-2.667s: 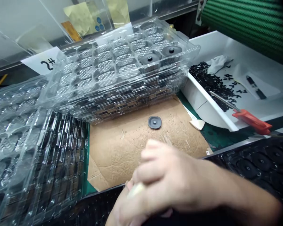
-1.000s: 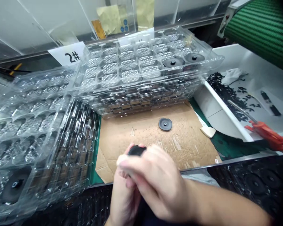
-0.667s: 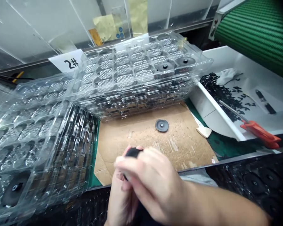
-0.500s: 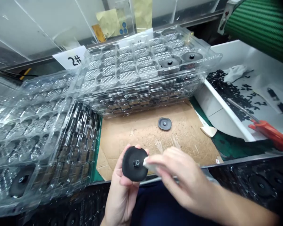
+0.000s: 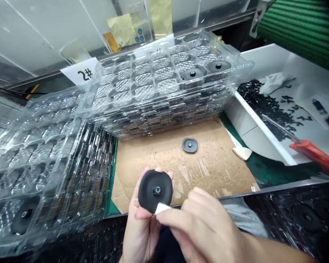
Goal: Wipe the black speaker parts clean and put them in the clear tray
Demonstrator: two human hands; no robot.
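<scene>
A black oval disc [image 5: 149, 184] with a small central stud is held up in my left hand [image 5: 144, 228], its fingers wrapped round the edge from behind. My right hand [image 5: 205, 223] pinches a small white piece [image 5: 162, 208] whose tip meets the lower right edge of the disc. Beyond the hands, a second, similar disc [image 5: 190, 145] lies flat on the cardboard sheet [image 5: 164, 155].
Stacked clear trays [image 5: 142, 98] stand behind the cardboard, two discs in the top one. More trays [image 5: 44, 146] are at the left. At the right, a white bin [image 5: 263, 128] holds small black parts, beside a red-handled tool [image 5: 315, 155] and a cream wedge [image 5: 242, 153].
My right hand has moved down and slightly left, taking the white piece from the disc's right side to its lower edge. The view has shifted slightly.
</scene>
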